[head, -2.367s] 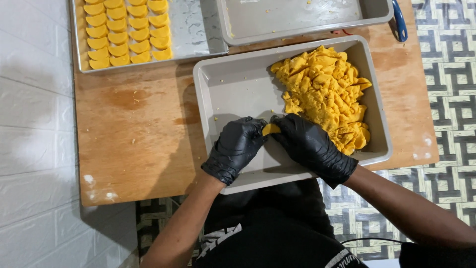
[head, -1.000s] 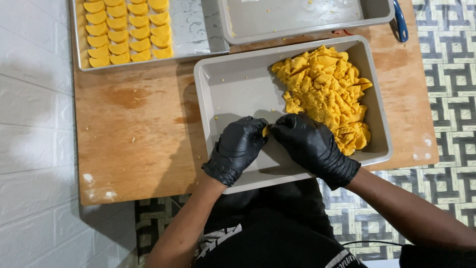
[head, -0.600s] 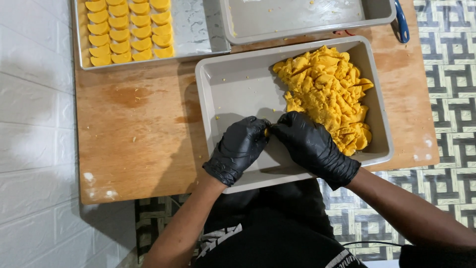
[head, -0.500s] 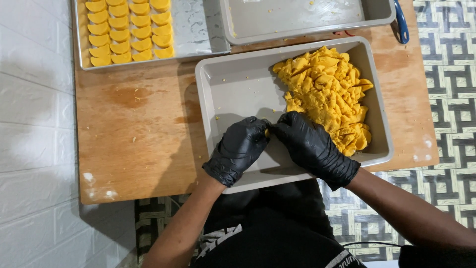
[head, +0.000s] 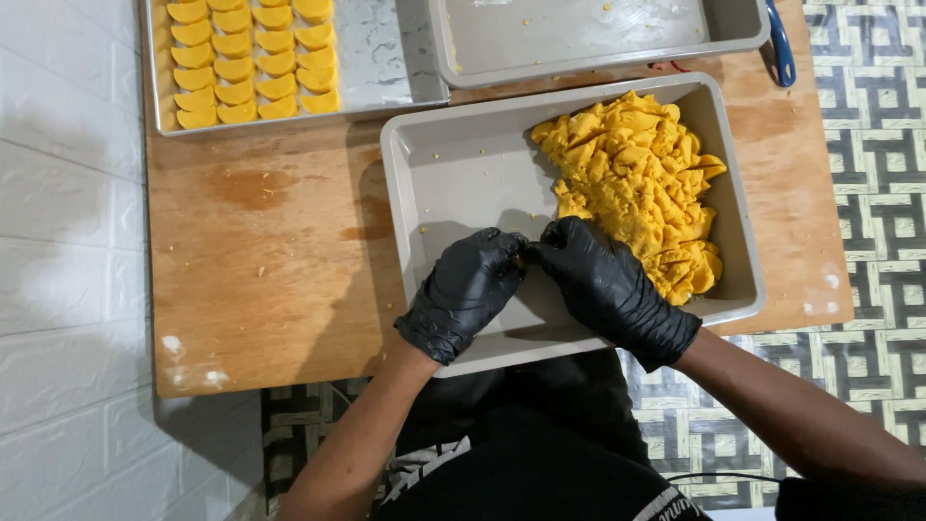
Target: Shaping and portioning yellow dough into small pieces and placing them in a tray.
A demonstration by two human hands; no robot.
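Over the near part of a grey rectangular metal tray (head: 453,183), both hands in black gloves meet fingertip to fingertip, pinching a small piece of yellow dough (head: 521,259) that barely shows between them. Curled in from the lower left, the left hand (head: 465,292) has its fingers bent and closed around that piece. Facing it from the other side, the right hand (head: 608,285) has its thumb and forefingers pressed onto the same bit, so both are gripping it together, held just above the bare floor of the tray. Just beside the right hand, filling the right half of the same tray, lies a loose heap of yellow dough pieces (head: 632,183). This tray sits on a wooden tabletop (head: 270,280) with pale crumbs and smears on it. At the far left stands a flat silver baking sheet (head: 376,48) carrying rows of shaped yellow half-moon pastries (head: 251,53). Next to it, at the far edge, is a second grey tray (head: 579,39), and a blue-handled tool (head: 779,43) lies by its right end.
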